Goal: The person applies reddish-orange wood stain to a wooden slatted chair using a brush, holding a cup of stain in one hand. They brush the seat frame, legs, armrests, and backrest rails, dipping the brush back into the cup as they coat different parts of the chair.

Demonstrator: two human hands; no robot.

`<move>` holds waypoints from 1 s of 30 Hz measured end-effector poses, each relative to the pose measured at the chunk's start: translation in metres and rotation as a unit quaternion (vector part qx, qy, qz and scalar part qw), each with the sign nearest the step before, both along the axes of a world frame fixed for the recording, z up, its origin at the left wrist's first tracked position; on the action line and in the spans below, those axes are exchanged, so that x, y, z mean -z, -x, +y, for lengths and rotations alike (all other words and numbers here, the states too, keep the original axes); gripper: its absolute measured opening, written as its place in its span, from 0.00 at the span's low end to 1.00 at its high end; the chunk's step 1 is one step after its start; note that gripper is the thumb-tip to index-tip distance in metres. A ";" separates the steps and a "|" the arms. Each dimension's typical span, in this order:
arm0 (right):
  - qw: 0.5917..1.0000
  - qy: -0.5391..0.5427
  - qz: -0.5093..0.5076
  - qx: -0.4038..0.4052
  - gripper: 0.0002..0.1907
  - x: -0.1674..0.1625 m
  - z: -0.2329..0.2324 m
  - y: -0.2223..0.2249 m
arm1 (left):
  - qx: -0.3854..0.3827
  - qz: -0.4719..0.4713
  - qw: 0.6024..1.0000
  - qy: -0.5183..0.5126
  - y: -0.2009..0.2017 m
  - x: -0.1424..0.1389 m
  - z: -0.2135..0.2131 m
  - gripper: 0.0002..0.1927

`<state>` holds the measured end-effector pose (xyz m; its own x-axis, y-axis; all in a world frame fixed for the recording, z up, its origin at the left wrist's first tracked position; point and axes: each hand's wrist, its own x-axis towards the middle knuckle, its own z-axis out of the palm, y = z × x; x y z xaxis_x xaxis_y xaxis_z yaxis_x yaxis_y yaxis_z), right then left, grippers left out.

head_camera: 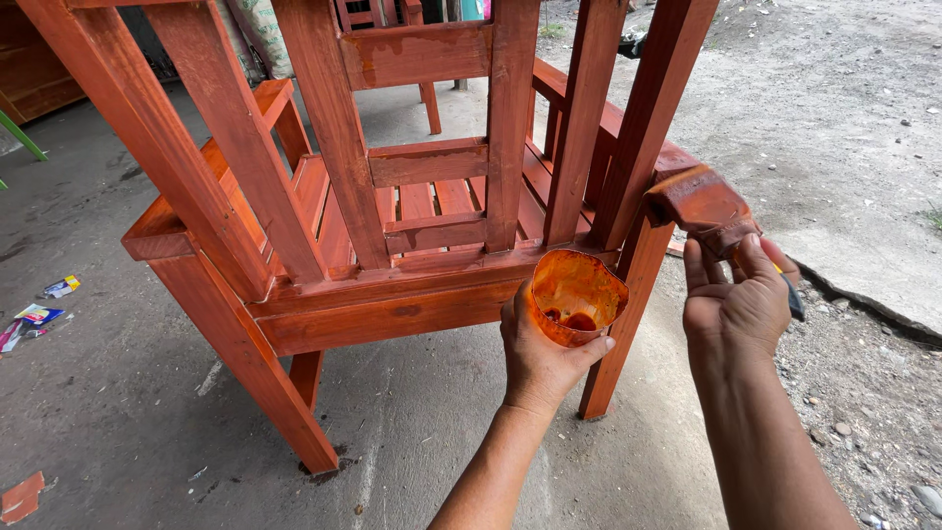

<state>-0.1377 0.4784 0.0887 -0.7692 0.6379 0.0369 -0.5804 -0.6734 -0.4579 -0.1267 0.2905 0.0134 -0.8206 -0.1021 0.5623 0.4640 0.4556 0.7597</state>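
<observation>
- The right forearm fills the lower right corner, nearest the camera; the right hand is closed around the handle of a wide paintbrush, thumb and fingers pinching just below the ferrule.
- The paintbrush is coated in orange-brown stain, and its bristle edge rests against the chair's rear right post, at the level of the seat rail.
- The left hand rises from the bottom centre and is wrapped around a small stain-smeared plastic cup, fingers curled under its base.
- The cup tilts its open mouth toward the camera; a little dark orange liquid pools at the bottom. It is just in front of the lower back rail.
- The wooden chair is seen from behind, its slats and legs a glossy reddish-orange, standing on a grey concrete floor.
- Scraps of coloured litter lie at the left edge; gravel ground borders the concrete on the right.
</observation>
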 end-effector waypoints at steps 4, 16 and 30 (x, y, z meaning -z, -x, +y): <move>0.918 -0.340 0.123 0.163 0.10 0.017 0.018 0.002 | 0.005 -0.013 1.000 0.005 0.001 -0.004 -0.006 0.58; 0.657 -0.689 0.028 0.305 0.09 0.064 0.028 0.014 | -0.006 -0.003 1.000 -0.001 0.003 -0.011 -0.008 0.56; 0.584 -0.746 0.038 0.317 0.06 0.066 0.043 0.030 | -0.021 0.026 0.999 0.007 0.007 -0.011 -0.005 0.58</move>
